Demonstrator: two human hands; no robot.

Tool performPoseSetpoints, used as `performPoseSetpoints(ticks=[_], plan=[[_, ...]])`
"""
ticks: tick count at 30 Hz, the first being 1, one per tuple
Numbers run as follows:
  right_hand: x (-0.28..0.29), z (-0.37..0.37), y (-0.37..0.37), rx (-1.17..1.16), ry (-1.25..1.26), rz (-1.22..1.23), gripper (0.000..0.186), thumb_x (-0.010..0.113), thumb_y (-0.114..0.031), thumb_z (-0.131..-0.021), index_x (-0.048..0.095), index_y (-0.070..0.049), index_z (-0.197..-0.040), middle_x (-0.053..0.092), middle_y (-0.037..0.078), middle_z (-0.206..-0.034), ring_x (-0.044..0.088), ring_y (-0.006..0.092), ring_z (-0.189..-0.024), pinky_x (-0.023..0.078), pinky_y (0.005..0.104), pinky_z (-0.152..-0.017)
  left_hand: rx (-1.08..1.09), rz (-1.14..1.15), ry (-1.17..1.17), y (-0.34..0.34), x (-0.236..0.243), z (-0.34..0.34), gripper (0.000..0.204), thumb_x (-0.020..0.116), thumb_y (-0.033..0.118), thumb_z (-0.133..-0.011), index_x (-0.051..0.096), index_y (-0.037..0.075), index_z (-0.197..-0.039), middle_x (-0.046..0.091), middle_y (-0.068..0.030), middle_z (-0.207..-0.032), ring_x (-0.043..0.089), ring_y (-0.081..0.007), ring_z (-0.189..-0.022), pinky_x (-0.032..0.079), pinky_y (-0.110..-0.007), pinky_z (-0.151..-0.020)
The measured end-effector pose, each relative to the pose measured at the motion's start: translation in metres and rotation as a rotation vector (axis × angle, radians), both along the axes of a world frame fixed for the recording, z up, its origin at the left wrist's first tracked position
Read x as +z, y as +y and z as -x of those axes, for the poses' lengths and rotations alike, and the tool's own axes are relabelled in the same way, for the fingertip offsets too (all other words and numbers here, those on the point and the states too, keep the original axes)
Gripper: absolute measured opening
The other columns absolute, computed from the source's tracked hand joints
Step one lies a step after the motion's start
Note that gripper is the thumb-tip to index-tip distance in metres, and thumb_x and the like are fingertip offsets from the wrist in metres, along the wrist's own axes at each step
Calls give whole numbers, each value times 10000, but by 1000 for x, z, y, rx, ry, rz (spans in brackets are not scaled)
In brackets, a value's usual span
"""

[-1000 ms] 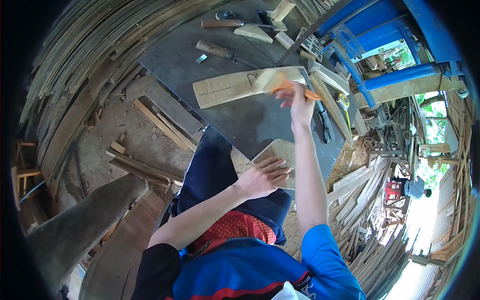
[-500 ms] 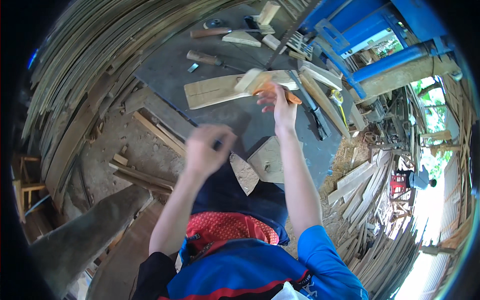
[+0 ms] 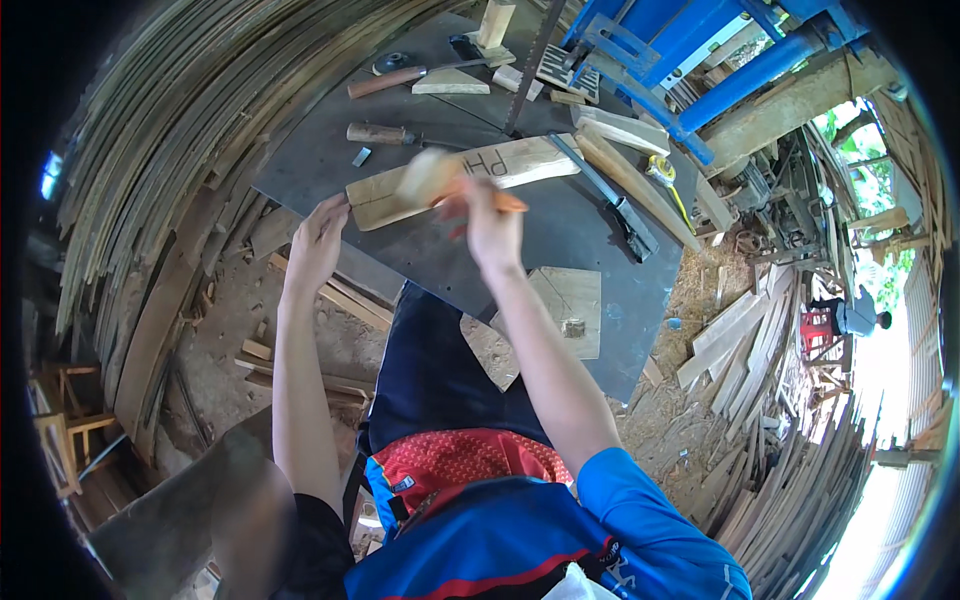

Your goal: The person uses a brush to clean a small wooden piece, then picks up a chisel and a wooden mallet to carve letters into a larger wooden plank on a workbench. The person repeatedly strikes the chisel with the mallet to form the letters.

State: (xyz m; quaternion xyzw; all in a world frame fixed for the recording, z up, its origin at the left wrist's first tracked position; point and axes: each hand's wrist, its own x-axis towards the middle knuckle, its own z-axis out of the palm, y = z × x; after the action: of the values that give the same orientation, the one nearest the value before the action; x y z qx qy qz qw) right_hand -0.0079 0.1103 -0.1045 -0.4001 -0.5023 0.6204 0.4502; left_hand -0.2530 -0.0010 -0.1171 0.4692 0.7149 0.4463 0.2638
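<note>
A curved, pale wooden board (image 3: 535, 163) with dark lettering lies across the dark worktable (image 3: 440, 245). My left hand (image 3: 318, 230) grips the board's left end, its fingers against the edge. Over the left half of the board, my right hand (image 3: 488, 225) is closed around a paintbrush (image 3: 428, 180) with an orange handle and pale bristles. The brush head is smeared by motion, and I cannot tell whether its bristles touch the wood. Behind the board lies a chisel-like tool with a wooden handle (image 3: 375, 133).
A handsaw (image 3: 535, 70), a yellow tape measure (image 3: 662, 172), a clamp-like bar tool (image 3: 632, 225) and wood offcuts (image 3: 450, 82) surround the board. A blue machine frame (image 3: 740, 95) stands at the far right. Stacked planks (image 3: 150, 170) line the left; a person (image 3: 855, 315) sits far right.
My left hand has moved left and away to the board's end. My right hand has swung the paintbrush left over the board. The view has shifted slightly.
</note>
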Motion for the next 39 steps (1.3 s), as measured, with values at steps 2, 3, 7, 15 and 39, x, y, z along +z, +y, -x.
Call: performPoseSetpoints(ticks=[2,3,7,15,39], plan=[[4,-18,13,-199,-40,-29,359,626,-380,-1084,698,-44,-1187,783,84,-925,750,161,-756,552,296,-547,30,110,177,17,13,-2,471,547,312,-1085,610,13,-1444,685,-215,-1403,651,-340,-1309,460,-412,-1138],[-2,-31,20,-181,-82,-25,366,628,-384,-1083,698,-41,-1188,784,81,-936,750,160,-760,557,294,-559,43,165,267,29,17,-1,488,539,349,-1097,606,14,-1445,673,-220,-1416,638,-343,-1329,440,-410,-1159],[13,-83,60,-12,-313,-88,354,608,-348,-1097,707,-17,-1173,792,77,-902,743,125,-710,532,256,-523,103,-74,514,91,-2,8,442,541,436,-1092,696,35,-1197,747,-185,-1197,666,-416,-1162,510,-481,-1018],[36,-149,113,-75,-687,-416,318,620,-327,-1086,750,-40,-1042,793,75,-846,700,114,-606,542,299,-559,175,63,723,110,-30,-27,474,463,440,-1106,691,33,-1023,747,-186,-1087,683,-405,-1081,534,-534,-931],[45,-181,50,-212,-595,-888,197,726,-71,-979,736,-129,-1167,736,174,-953,721,374,-883,572,404,-769,5,99,629,108,11,-47,467,648,531,-1001,738,76,-1051,747,-151,-1074,702,-380,-1069,554,-500,-915]])
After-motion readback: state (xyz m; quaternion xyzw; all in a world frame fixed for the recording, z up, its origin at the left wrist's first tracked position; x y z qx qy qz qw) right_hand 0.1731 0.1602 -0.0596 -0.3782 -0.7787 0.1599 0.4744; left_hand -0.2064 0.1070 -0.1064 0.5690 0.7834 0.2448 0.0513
